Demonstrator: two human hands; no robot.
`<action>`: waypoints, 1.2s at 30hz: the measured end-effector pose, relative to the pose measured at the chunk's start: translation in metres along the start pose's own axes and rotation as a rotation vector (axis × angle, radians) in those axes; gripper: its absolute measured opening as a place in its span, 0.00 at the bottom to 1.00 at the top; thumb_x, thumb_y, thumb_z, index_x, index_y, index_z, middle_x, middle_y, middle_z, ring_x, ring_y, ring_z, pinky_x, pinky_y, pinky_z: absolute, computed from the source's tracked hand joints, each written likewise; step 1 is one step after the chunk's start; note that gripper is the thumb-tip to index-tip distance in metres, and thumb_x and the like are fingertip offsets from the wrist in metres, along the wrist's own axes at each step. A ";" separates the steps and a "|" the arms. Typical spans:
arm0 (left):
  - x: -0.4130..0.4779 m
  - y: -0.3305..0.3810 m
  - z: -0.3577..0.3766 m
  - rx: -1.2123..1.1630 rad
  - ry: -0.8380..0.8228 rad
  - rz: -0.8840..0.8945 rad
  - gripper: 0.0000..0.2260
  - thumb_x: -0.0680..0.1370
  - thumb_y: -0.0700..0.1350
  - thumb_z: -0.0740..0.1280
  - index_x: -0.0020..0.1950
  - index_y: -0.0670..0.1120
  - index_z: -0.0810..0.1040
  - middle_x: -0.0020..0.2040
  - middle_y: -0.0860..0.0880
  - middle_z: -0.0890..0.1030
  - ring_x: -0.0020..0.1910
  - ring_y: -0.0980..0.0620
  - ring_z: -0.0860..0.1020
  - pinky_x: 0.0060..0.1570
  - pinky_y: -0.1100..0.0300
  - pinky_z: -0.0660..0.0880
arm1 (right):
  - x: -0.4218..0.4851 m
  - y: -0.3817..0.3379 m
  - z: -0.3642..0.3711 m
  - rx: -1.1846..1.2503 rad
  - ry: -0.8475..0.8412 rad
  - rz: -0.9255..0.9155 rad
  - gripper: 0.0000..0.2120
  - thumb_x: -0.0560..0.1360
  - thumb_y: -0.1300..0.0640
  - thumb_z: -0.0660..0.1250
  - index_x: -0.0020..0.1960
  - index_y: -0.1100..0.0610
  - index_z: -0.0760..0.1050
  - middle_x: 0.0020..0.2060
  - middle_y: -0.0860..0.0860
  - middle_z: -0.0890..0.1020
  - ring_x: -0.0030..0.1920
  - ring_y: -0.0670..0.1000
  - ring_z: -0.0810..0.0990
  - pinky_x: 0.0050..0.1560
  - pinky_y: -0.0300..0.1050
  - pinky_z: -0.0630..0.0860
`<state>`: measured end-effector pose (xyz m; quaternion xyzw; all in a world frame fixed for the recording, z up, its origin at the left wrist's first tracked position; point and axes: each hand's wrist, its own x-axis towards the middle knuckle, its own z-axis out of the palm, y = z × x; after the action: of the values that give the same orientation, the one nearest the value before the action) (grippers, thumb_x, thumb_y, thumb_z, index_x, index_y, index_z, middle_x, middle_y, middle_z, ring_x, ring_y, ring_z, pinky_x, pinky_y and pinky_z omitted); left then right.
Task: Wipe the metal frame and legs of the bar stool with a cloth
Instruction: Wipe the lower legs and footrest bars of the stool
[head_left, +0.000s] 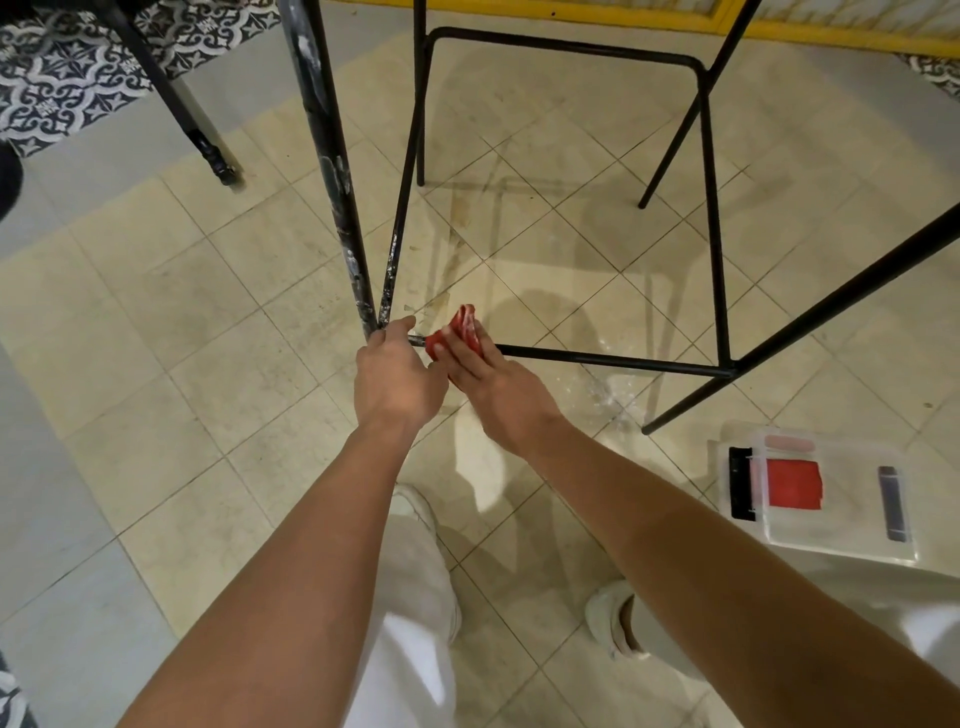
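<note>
Left hand (397, 364): fingers curled round the corner of the bar stool (709, 208) frame, where two black legs meet the low rail (613, 361). Grips the metal bare, no cloth under it

Right hand (493, 384): just beside the left, nearly touching. Fingers lie straight, pressing the red cloth (462, 327) onto the rail. Thumb out of sight. Cloth bunched, one end sticking up past the fingertips, whitish smears on it

Rail runs right from the hands to the next corner joint. Near leg (322, 130) rises steeply toward the camera, black, heavily flecked with white and grey. Thinner leg (400, 234) beside it flecked only at its lower end. Far rail and far legs look clean black

Floor (208, 338): cream tiles set diagonally, white powdery marks under the rail's right half

Below the arms: white trousers, white shoes

Right of the stool, on the floor: clear plastic tray (841, 545) holding a folded red cloth (794, 484), a black strip, a dark grey bar, something pale pink

Top left: another dark furniture leg (208, 140) and patterned black-and-white tiles
</note>
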<state>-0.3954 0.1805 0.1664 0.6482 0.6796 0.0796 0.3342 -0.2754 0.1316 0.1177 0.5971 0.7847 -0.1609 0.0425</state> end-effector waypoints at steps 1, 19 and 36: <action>0.000 0.000 0.000 0.003 -0.002 0.007 0.25 0.77 0.43 0.65 0.73 0.47 0.64 0.71 0.45 0.68 0.71 0.46 0.63 0.62 0.56 0.67 | -0.003 0.007 0.000 -0.032 -0.005 -0.032 0.35 0.76 0.70 0.52 0.77 0.55 0.39 0.77 0.52 0.42 0.76 0.58 0.40 0.62 0.50 0.72; -0.007 0.011 0.018 0.068 -0.074 0.109 0.26 0.76 0.43 0.66 0.73 0.46 0.65 0.67 0.44 0.71 0.69 0.45 0.65 0.62 0.52 0.68 | -0.083 0.042 0.011 0.107 0.101 0.432 0.39 0.76 0.68 0.55 0.72 0.51 0.30 0.72 0.46 0.33 0.76 0.56 0.39 0.66 0.45 0.68; -0.023 0.006 0.031 0.119 -0.086 0.160 0.26 0.75 0.43 0.68 0.72 0.48 0.66 0.67 0.44 0.72 0.66 0.44 0.68 0.62 0.51 0.69 | -0.085 0.050 0.007 0.158 0.085 0.403 0.39 0.76 0.66 0.57 0.76 0.52 0.35 0.76 0.48 0.41 0.76 0.55 0.40 0.66 0.46 0.68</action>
<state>-0.3745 0.1497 0.1543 0.7221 0.6141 0.0377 0.3163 -0.2042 0.0626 0.1234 0.7498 0.6354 -0.1847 -0.0061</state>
